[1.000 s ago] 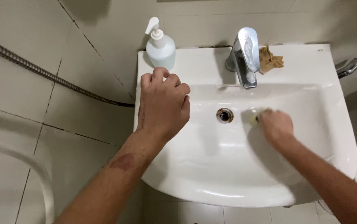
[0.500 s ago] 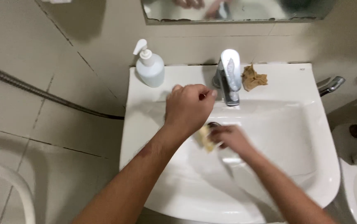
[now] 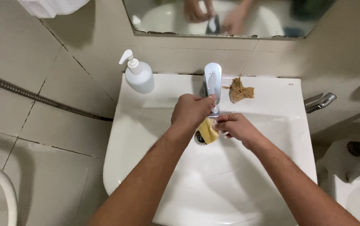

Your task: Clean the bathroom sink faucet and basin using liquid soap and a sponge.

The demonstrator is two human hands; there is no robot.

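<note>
l hand [image 3: 191, 111] on faucet [image 3: 212, 87], r hand [image 3: 234, 126] grips yellow sponge [image 3: 207, 130] over sink [image 3: 146, 138].

Glossy white glazed basin [image 3: 155, 125], polished chrome-look metal tap [image 3: 212, 86], soft yellow sponge [image 3: 207, 130] seen under it, crumpled tan cloth [image 3: 240, 91] far right, translucent plastic pump bottle [image 3: 138, 76] far left, matt beige wall tiles [image 3: 42, 138], ribbed metal hose [image 3: 38, 97].
</note>
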